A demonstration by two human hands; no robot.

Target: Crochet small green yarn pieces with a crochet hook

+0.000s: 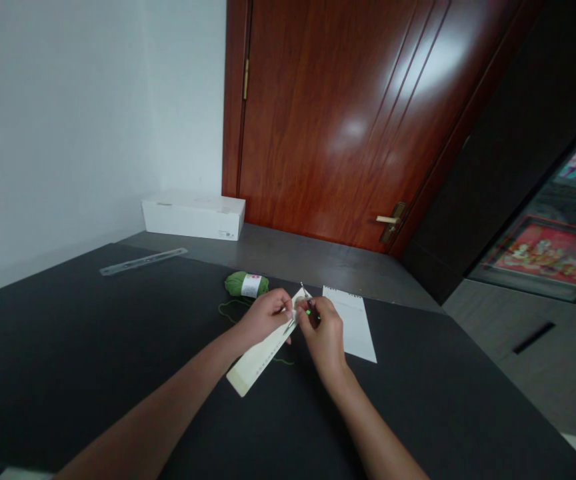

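My left hand [263, 317] grips the upper end of a long cream strip [258, 357], which has a row of small holes along one edge and lies tilted on the dark table [93, 347]. My right hand [324, 335] pinches a slim metal tool [304, 291], possibly a needle or hook, with a bit of bright green yarn at it. The two hands nearly meet over the strip. Behind them lies a green yarn ball [247, 285] with a white label, and a thin green strand [228, 308] trails from it. A white paper sheet [354, 323] lies just right of my right hand.
A clear plastic ruler [143, 261] lies at the table's far left. A white cardboard box [193, 215] sits on a grey ledge [278, 260] before a reddish wooden door [328, 120] with a brass handle [391, 221]. The table's right edge drops to a lower floor.
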